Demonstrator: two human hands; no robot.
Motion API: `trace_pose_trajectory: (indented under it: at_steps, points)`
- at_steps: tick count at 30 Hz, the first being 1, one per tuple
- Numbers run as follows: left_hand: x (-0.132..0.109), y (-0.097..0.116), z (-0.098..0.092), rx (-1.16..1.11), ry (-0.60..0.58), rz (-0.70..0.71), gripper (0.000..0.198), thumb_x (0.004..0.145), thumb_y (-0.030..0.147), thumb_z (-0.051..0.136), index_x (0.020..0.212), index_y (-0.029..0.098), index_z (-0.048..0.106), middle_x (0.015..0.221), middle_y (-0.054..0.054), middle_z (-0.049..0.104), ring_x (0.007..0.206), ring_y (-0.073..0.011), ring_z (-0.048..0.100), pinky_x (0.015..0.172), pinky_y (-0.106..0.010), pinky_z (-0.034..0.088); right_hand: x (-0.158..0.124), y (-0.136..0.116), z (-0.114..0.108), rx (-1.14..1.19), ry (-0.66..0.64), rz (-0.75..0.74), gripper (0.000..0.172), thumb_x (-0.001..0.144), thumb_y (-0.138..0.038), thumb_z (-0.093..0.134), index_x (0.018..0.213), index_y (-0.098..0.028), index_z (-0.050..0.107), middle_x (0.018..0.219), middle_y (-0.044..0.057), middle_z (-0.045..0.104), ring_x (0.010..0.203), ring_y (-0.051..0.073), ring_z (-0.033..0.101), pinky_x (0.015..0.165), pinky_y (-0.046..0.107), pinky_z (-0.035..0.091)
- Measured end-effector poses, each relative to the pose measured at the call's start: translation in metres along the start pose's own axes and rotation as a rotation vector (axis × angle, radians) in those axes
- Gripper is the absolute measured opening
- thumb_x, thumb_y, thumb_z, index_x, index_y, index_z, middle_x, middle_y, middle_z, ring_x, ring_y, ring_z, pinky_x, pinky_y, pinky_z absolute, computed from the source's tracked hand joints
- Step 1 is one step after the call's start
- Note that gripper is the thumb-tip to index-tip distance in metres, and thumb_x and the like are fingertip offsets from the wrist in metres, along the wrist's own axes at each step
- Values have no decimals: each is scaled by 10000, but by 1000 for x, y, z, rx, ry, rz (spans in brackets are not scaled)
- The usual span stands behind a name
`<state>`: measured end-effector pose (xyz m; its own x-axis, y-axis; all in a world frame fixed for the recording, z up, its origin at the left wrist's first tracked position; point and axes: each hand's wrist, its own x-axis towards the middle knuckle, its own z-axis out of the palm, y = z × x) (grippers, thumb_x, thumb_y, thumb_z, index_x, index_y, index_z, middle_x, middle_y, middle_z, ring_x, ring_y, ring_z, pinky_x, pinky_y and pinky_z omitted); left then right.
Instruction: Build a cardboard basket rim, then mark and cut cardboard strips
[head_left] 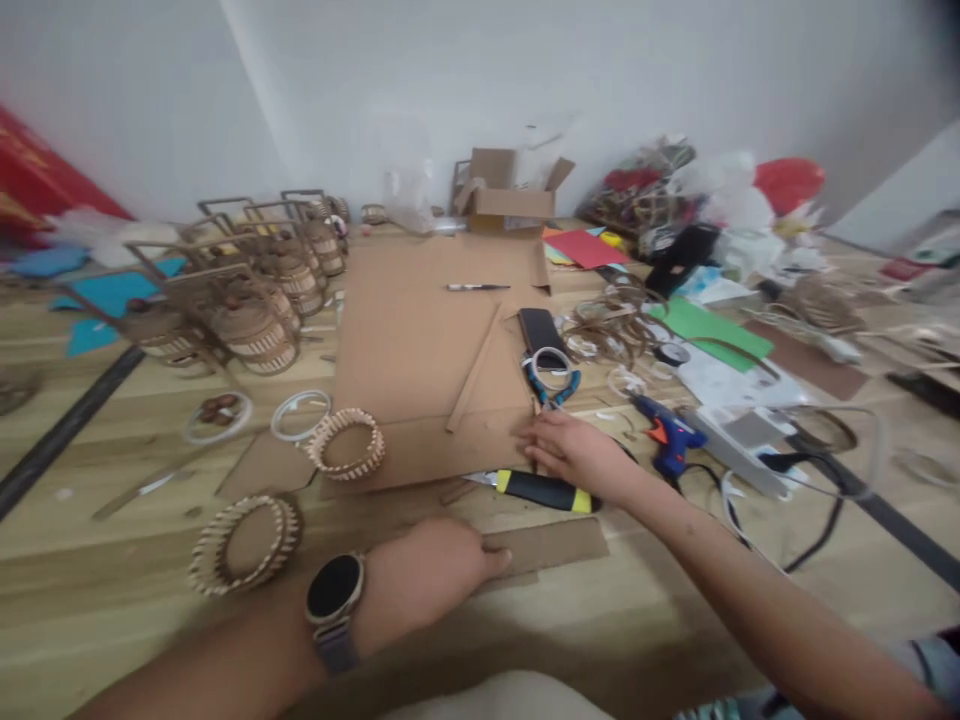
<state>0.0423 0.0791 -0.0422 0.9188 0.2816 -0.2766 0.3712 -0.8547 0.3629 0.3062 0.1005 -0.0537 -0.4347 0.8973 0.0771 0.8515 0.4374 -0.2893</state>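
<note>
My left hand (431, 570), with a watch on its wrist, is closed on one end of a cardboard strip (562, 548) at the table's near side. Over the front edge of a large cardboard sheet (405, 340), my right hand (574, 450) has its fingers bent together around something thin and brown that I cannot make out. Pliers with blue handles (534, 382) lie just beyond those fingers, under a pale ring (551, 368). Below the right hand rests a black and yellow utility knife (544, 490), blade out to the left. A narrow cardboard strip (476, 370) lies on the sheet.
Two woven rings (346, 443) and several small lidded baskets (259, 325) stand on the left. A blue glue gun (671, 435) lies on the right, by a power strip (742, 450) with cables. A phone (540, 330) and an open box (514, 195) are farther back.
</note>
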Motion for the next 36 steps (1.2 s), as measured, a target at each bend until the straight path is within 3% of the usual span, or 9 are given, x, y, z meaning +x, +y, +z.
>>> trace_pose_trajectory:
  at_steps: [3, 5, 13, 17, 20, 22, 24, 30, 36]
  points:
    - [1, 3, -2, 112, -92, -28, 395, 975, 162, 494, 1346, 267, 581, 879, -79, 737, 723, -254, 700, 505, -261, 403, 16, 3, 5, -55, 16, -67, 285, 951, -247, 545, 1172, -150, 696, 1139, 164, 698, 1064, 280, 646, 913, 416, 524]
    - [0, 4, -1, 132, -78, -31, 381, 969, 176, 515, 1332, 264, 584, 879, -76, 736, 728, -251, 701, 499, -255, 409, 27, -3, 9, -86, 5, -107, 287, 950, -271, 566, 1185, -163, 690, 1160, 159, 689, 1074, 284, 640, 926, 429, 513]
    - [-4, 11, 4, 143, -5, -58, 296, 969, 207, 547, 1257, 241, 607, 812, -58, 727, 663, -227, 693, 464, -244, 403, 67, -65, 26, -306, -51, -184, 546, 815, -369, 772, 1295, -163, 615, 1276, 176, 626, 1132, 343, 589, 911, 464, 471]
    - [-3, 11, 4, 147, -8, -57, 292, 958, 207, 571, 1247, 234, 603, 813, -51, 729, 664, -222, 695, 451, -240, 380, 78, -78, 31, -386, -102, -306, 516, 787, -431, 791, 1206, -158, 662, 1231, 179, 655, 1132, 350, 587, 934, 466, 442]
    - [-3, 12, 2, 150, -22, -57, 298, 959, 216, 571, 1255, 227, 597, 810, -52, 725, 660, -225, 700, 429, -244, 351, 80, -81, 31, -439, -131, -327, 347, 867, -337, 713, 1155, -146, 679, 1148, 160, 698, 1058, 313, 628, 899, 418, 452]
    - [-4, 13, 0, 159, -27, -65, 295, 970, 219, 555, 1261, 229, 596, 815, -56, 725, 671, -228, 706, 422, -247, 336, 81, -82, 25, -451, -137, -319, 247, 946, -221, 579, 1162, -147, 674, 1109, 147, 716, 1004, 272, 651, 830, 367, 461]
    - [-4, 15, -3, 171, -24, -72, 291, 970, 209, 554, 1256, 227, 599, 824, -62, 725, 686, -234, 709, 420, -254, 328, 84, -81, 13, -464, -134, -302, 287, 985, -160, 469, 1207, -151, 652, 1109, 147, 720, 979, 254, 657, 758, 340, 457]
    - [-7, 17, -3, 196, -7, -62, 297, 953, 139, 541, 1236, 211, 596, 858, -75, 716, 733, -241, 705, 459, -260, 367, 103, -74, -42, -483, -28, -165, 315, 1023, -236, 398, 1162, -163, 670, 1076, 115, 730, 951, 248, 655, 669, 319, 430]
    - [-6, 13, 6, 184, 23, -57, 344, 905, 66, 537, 1203, 226, 601, 813, -60, 700, 681, -229, 682, 475, -253, 380, 118, -65, -78, -419, 60, -201, 305, 1012, -283, 448, 1130, -171, 706, 1089, 110, 716, 997, 252, 629, 767, 337, 441]
